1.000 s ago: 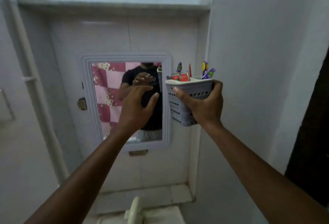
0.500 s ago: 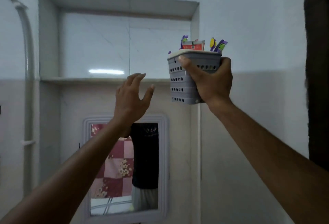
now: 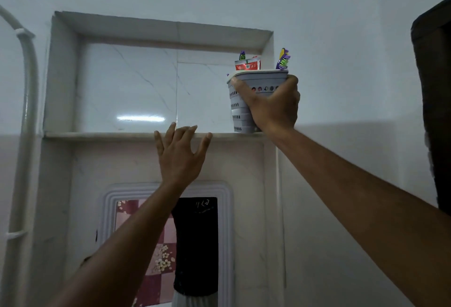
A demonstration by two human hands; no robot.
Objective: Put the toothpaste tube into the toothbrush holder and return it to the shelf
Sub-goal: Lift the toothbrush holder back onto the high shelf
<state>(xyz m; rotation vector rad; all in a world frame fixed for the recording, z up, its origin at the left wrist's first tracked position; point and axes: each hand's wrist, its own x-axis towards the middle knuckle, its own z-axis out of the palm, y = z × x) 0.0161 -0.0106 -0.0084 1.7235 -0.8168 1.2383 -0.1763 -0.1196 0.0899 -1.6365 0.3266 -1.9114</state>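
A: How much of the task can be taken as done?

B: The first part, by the look of it. A red toothpaste tube is seen standing in the toothbrush holder, its top poking above the rim beside two purple toothbrushes. The holder is gripped around its side by the right hand, fingers wrapped across the perforated wall.

A: And the return to the shelf?

B: Nearly finished, it is judged. The holder's base is level with the shelf edge at the right end of the recess, just below the right hand; whether it is already resting there cannot be told. The grip has not been released.

A: What of the left hand?

B: The left hand is held open and empty, fingers spread, just below the shelf edge and well to the left of the holder. Nothing is gripped by it.

A: Any writing to be read?

B: A small square code is made out on the tube, but no brand can be read.
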